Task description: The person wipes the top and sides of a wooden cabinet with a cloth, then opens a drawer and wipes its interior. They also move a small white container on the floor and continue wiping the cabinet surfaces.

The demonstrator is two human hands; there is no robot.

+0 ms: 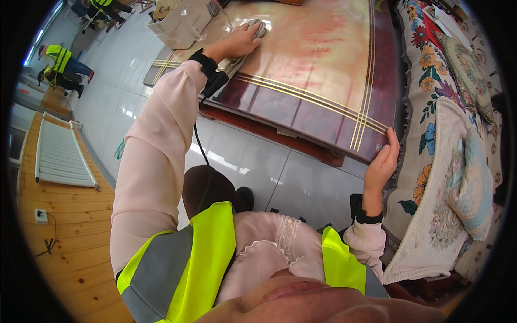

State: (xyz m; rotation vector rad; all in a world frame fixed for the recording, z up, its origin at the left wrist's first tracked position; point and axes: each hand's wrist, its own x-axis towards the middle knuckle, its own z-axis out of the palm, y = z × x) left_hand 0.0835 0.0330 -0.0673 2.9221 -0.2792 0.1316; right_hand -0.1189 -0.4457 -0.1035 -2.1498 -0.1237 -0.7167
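My left hand point(241, 41) lies palm down on a grey cloth point(258, 28), pressing it against the glossy top of a low table point(299, 48). The tabletop has a cream and reddish marbled middle, a dark red border and gold lines. At the table's near right corner, my right hand point(381, 161) touches the edge with its fingertips and holds nothing. Black bands with small devices are strapped around both wrists. A black cable hangs from the left one.
A white box point(177, 30) and a clear plastic container point(206, 20) stand on the table's left side. Along the right runs a sofa with a floral cover point(420, 121) and cushions point(472, 189). Left are a radiator point(64, 151), a wood-panelled wall point(76, 234) and people in vests point(60, 60).
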